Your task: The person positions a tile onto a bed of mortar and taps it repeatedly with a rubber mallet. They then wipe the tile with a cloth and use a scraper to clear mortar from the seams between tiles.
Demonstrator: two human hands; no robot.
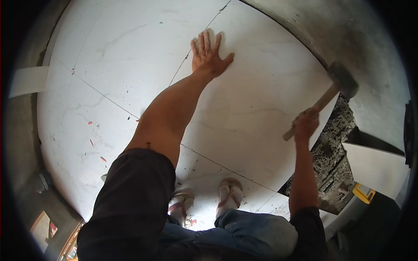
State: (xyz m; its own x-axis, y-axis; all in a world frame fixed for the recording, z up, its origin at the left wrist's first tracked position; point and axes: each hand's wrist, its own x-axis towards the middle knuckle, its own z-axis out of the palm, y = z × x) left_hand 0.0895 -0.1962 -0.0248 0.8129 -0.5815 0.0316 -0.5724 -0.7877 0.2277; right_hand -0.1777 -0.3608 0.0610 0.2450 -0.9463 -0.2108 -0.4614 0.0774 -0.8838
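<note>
Across open tile [257, 113], left hand [208, 60] splayed at joint [179, 69], right hand [306, 124] gripping mallet [328, 96] near wall [372, 52]

A bare gray wall [370, 48] rises at right, where a small yellow-framed object [364, 193] sits lower down; a pale strip [28, 81] shows at far left.

The place looked like a room under construction or renovation, its floor mostly covered in large white veined tiles [261, 104]. Bare grey walls [374, 56] stood along the edges, and at the right a rough, crumbly patch of ground [324, 167] lay exposed. Small red pieces [103, 159] and dark crumbs littered the tiles, and a dark-headed mallet [344, 81] was out.
</note>
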